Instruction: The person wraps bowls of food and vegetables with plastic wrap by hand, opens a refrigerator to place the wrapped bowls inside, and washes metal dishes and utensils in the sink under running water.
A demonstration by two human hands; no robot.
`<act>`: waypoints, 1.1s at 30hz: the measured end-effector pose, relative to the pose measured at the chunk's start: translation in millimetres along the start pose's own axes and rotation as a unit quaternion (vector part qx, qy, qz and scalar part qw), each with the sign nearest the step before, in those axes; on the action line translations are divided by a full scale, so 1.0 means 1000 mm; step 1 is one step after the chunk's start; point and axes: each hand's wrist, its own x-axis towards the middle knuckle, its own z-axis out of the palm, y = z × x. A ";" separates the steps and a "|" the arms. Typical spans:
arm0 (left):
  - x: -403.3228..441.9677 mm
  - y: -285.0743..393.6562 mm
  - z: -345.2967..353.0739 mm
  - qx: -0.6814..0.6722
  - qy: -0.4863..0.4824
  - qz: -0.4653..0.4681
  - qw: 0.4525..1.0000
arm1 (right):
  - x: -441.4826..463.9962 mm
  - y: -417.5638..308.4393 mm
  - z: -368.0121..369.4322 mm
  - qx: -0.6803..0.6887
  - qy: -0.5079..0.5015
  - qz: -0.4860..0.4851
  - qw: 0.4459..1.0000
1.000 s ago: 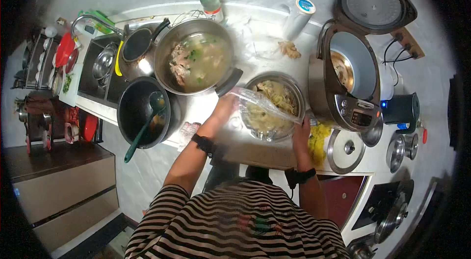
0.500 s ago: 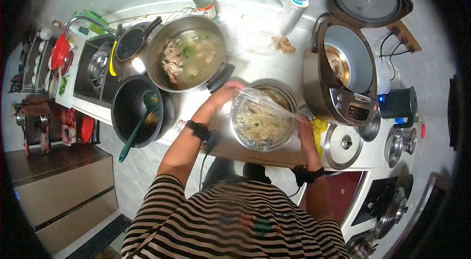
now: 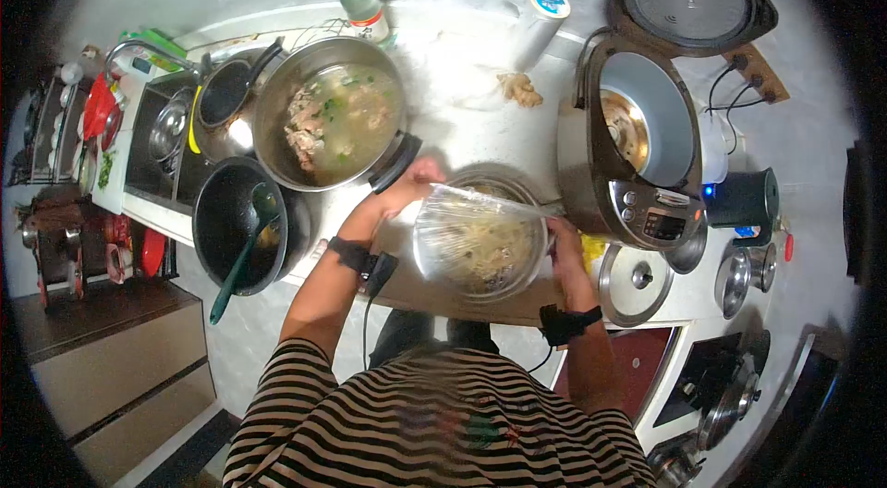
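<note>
A clear bowl (image 3: pixel 506 176) of pale, soupy food (image 3: pixel 504 252) stands near the counter's front edge. Clear plastic wrap (image 3: pixel 443 234) stretches across it, wrinkled and shiny on the left side, while the far part of the bowl shows uncovered. At the bowl's upper left, my left hand (image 3: pixel 413 183) pinches the wrap's edge; its fingertips are somewhat blurred. My right hand (image 3: pixel 566 248) is closed at the bowl's right side, gripping the other end of the wrap, with some fingers hidden.
Left of the bowl stand a large pot (image 3: pixel 393 86) of meat soup and a dark pot (image 3: pixel 208 215) with a green ladle (image 3: pixel 236 271). An open rice cooker (image 3: pixel 582 151) stands right, near a glass lid (image 3: pixel 628 298). Behind are ginger (image 3: pixel 520 90) and a bottle (image 3: pixel 360 0).
The wrap, bunched into a narrow strand toward my right hand before, is now spread wider over the bowl's left and near side. The whole view has shifted slightly.
</note>
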 end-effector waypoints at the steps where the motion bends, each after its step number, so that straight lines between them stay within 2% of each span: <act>1: 0.002 -0.004 -0.003 0.003 -0.033 -0.003 0.999 | -0.002 -0.001 0.005 -0.035 0.013 -0.040 0.998; 3: 0.004 -0.014 -0.012 0.010 -0.095 -0.009 0.995 | -0.008 -0.004 0.017 -0.105 0.036 -0.118 0.987; 4: 0.001 -0.008 -0.009 0.038 -0.075 -0.010 0.996 | -0.018 -0.012 0.021 -0.131 0.044 -0.123 0.983; 7: -0.008 0.012 0.009 0.226 -0.022 0.158 0.961 | -0.038 -0.019 0.033 -0.094 0.027 -0.177 0.979; 8: -0.009 0.014 0.009 0.283 -0.016 0.219 0.934 | -0.025 0.006 0.023 -0.094 0.023 -0.244 0.965; 11: -0.018 0.026 0.019 0.353 -0.017 0.207 0.912 | -0.042 0.002 0.017 -0.236 -0.015 -0.327 0.915; 14: -0.020 0.033 0.026 0.398 -0.007 0.208 0.894 | -0.055 -0.006 0.015 -0.276 -0.050 -0.326 0.903; 18: -0.022 0.041 0.033 0.451 0.001 0.231 0.862 | -0.071 -0.042 0.037 -0.289 -0.045 -0.301 0.908; 21: -0.019 0.038 0.028 0.462 -0.027 0.251 0.850 | -0.072 -0.047 0.036 -0.317 -0.081 -0.284 0.902; 23: -0.015 0.038 0.025 0.438 -0.033 0.226 0.869 | -0.081 -0.056 0.033 -0.381 -0.131 -0.272 0.874; 26: -0.012 0.042 0.028 0.424 -0.036 0.167 0.889 | -0.072 -0.054 0.032 -0.381 -0.181 -0.338 0.842; 29: -0.005 0.042 0.025 0.398 -0.051 0.157 0.902 | -0.070 -0.061 0.045 -0.451 -0.071 -0.277 0.846; 32: 0.004 0.034 0.020 0.349 -0.086 0.154 0.920 | -0.057 -0.056 0.045 -0.461 -0.068 -0.258 0.847; 33: 0.007 0.031 0.018 0.330 -0.100 0.150 0.927 | -0.053 -0.055 0.045 -0.418 -0.076 -0.223 0.877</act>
